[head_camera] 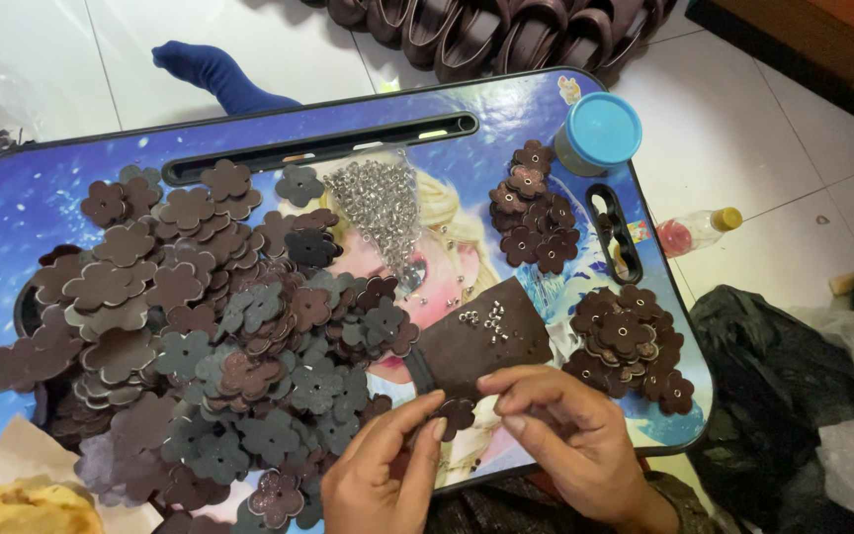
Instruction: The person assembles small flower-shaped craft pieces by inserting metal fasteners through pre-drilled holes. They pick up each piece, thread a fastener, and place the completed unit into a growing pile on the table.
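The left hand (pixel 383 465) and right hand (pixel 565 435) both pinch one small brown leather flower (pixel 457 413) above the lap tray's (pixel 32 198) near edge. Just beyond lies a brown leather patch (pixel 481 341) carrying metal studs (pixel 486 318); flower cutouts (pixel 219 336) are heaped to the left.

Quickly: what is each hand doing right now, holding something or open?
Left hand: fingers pinched on the small brown flower piece.
Right hand: fingers pinched on the same flower piece, from the other side.
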Tool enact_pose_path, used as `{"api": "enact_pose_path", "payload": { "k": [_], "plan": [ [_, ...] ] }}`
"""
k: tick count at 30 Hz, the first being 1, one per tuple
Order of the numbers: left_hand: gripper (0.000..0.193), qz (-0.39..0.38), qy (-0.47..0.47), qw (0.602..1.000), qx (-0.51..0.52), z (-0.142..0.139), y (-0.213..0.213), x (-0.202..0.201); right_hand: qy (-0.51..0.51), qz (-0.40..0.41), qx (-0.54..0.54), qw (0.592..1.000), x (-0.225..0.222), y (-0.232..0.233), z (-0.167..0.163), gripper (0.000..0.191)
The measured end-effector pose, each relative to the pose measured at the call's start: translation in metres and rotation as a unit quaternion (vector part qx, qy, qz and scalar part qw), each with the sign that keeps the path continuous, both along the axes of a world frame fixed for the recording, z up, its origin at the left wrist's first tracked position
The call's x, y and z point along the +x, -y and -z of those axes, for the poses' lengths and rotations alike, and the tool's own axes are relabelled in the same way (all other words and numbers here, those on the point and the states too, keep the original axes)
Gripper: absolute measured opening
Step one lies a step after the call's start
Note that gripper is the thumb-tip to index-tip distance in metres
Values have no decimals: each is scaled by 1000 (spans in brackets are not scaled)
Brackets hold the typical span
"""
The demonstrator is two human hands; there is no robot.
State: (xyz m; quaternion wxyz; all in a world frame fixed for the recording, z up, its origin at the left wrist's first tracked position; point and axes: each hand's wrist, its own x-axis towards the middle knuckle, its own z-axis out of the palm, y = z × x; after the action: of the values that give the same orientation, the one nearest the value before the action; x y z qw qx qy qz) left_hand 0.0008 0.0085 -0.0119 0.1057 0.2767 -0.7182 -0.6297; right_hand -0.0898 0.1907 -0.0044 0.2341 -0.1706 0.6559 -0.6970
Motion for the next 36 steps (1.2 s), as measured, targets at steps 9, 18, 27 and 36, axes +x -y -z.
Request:
{"api": "enact_pose_path", "payload": {
  "k": [9, 18, 27, 36],
  "plan": [
    [27, 71, -139, 964, -213, -9, 2, -1, -186, -71, 153, 968, -2, -7, -8, 16],
    [23, -23, -81, 790, -608, -48, 55, -24, -216, 7, 322, 922, -5, -92, -28, 18],
    [32, -23, 2, 783, -622, -70, 59, -63, -96, 170, 390, 900, -13, -134, -35, 18],
    [18, -10, -75, 810, -582, -61, 69, -56, -136, 216, 304, 918, -72, -89, -45, 18]
  ]
}}
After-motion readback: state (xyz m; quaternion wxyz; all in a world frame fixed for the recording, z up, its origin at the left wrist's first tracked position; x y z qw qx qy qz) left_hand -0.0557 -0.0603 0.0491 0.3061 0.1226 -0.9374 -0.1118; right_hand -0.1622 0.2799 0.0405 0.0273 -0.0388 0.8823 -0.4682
